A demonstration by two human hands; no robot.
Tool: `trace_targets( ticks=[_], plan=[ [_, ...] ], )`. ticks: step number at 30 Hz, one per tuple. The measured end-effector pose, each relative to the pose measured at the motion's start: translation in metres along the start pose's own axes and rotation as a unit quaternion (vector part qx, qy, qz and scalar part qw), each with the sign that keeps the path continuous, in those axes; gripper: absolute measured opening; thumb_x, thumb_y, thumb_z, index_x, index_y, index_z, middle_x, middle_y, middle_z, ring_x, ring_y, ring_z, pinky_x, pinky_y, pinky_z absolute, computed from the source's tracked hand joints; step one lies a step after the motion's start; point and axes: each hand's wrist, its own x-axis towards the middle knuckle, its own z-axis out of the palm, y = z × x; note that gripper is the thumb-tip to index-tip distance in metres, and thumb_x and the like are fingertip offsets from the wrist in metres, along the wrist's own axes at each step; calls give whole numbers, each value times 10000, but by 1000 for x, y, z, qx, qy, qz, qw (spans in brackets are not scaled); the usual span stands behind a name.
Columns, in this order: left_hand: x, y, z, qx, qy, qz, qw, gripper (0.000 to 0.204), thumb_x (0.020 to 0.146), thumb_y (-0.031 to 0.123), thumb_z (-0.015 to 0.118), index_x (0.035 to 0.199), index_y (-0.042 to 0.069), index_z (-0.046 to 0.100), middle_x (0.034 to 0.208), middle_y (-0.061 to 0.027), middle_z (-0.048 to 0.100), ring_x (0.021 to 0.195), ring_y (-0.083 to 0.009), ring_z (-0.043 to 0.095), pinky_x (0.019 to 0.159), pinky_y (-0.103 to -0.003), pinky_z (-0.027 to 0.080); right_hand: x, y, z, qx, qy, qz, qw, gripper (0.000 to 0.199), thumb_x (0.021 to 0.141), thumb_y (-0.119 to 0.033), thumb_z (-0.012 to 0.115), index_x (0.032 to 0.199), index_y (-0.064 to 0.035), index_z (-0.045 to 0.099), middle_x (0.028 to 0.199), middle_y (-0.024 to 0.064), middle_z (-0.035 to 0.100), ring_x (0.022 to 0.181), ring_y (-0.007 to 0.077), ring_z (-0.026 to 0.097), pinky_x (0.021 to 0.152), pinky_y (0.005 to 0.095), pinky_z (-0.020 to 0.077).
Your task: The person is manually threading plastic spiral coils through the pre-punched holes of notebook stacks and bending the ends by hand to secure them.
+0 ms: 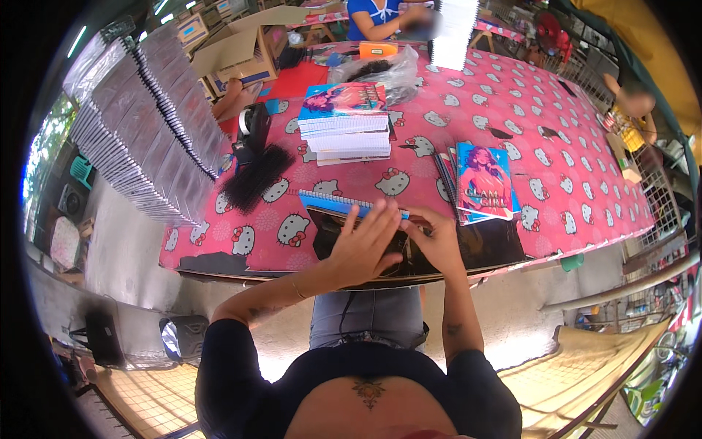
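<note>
A spiral notebook [322, 204] with a blue cover lies at the table's near edge, its bound edge turned away from me. My left hand [365, 245] rests flat across it, fingers stretched out and pressing near the binding. At the notebook's right end, my right hand [437, 238] pinches the corner by the spiral with thumb and fingertips. What exactly sits between those fingertips is too small to make out. Under the notebook is a dark, worn patch of the tabletop [482, 249].
Behind stands a stack of notebooks [344, 132]; to the right are several illustrated notebooks [484, 179]. Black plastic coils [256, 179] lie left beside a black tape dispenser [252, 132]. Tall notebook piles [139, 124] rise at far left. A co-worker in blue [376, 22] sits across the table.
</note>
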Motion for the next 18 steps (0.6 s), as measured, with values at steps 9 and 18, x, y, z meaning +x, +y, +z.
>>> trace_targets(
  ticks=[9,18],
  plan=[
    [42,-23,-16,-159,34,-26,986,153,913,218,712,1000,95,687,909,-51,710,887,-262,689,1170,-549,251,13,3,-21,48,-55,55,996,198,968,-83,668,1125,30,712,928,72,728,846,85,640,785,270,531],
    [40,-8,-18,-108,80,-44,990,200,868,189,726,1040,103,671,836,-82,661,803,-297,657,925,-488,458,32,5,-21,-60,-58,-27,996,91,866,-28,731,920,25,681,859,46,698,754,97,638,683,261,506]
  ],
)
